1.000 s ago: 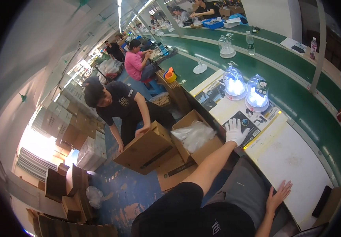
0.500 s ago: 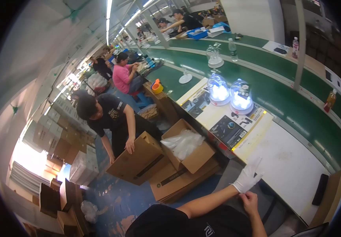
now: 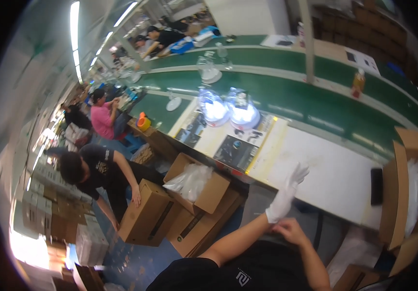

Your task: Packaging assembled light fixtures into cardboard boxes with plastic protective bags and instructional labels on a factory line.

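Observation:
My left hand (image 3: pixel 287 190) wears a white glove (image 3: pixel 279 206) and reaches over the near edge of the white worktop, fingers stretched out and holding nothing. Bare and curled, my right hand (image 3: pixel 291 231) is at the glove's cuff by my left wrist. Its fingertips appear to pinch the cuff, though they are partly hidden. Beyond my hands, two lit clear domes on white bases, a left dome (image 3: pixel 213 107) and a right dome (image 3: pixel 242 111), stand on printed cardboard sheets (image 3: pixel 235 151).
To the left, a co-worker (image 3: pixel 95 169) handles a brown carton (image 3: pixel 146 213). An open carton with clear plastic bags (image 3: pixel 190 182) stands beside it. At right are a black object (image 3: pixel 376 186) and another open carton (image 3: pixel 394 194). A green conveyor (image 3: pixel 296 104) runs behind the worktop.
My view has swung right, bringing the right-hand open carton into sight. The glove's cuff now sits lower on my left wrist. The co-worker's carton has turned more upright.

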A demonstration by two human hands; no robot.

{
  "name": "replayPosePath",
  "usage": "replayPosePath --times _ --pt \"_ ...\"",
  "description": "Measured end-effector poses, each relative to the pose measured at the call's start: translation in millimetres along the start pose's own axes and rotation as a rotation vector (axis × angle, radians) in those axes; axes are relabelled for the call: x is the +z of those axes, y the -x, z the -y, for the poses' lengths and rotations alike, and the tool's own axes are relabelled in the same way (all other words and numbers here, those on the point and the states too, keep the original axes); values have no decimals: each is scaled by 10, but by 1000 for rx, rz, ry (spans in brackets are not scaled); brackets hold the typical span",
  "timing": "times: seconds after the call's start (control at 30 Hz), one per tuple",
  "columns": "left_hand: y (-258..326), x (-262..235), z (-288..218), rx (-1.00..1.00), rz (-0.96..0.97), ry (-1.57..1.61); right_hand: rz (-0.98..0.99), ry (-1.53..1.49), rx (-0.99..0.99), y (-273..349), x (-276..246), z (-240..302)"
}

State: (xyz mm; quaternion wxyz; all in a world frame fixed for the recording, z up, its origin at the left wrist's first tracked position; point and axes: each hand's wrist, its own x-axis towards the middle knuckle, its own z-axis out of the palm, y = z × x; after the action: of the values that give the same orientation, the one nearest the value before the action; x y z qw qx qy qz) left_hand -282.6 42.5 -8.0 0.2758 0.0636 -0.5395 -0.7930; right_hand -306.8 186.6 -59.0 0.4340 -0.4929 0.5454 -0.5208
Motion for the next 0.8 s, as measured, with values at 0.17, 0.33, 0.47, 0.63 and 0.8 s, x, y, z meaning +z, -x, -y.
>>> replayPosePath --times 0.17,0.33,0.47,0.63,0.8 --pt "68 316 -475 -176 24 588 -169 -327 80 -83 -92 120" --pt "60 292 -478 -283 -2 865 -79 -177 -14 -68 -164 128" --pt "75 277 -446 -322 1 951 -138 -140 2 -72 -130 274" --pt "138 284 -416 -343 12 975 -104 -12 -41 -38 -158 152" --pt "116 390 -421 -332 147 1008 57 238 -89 -54 71 159"
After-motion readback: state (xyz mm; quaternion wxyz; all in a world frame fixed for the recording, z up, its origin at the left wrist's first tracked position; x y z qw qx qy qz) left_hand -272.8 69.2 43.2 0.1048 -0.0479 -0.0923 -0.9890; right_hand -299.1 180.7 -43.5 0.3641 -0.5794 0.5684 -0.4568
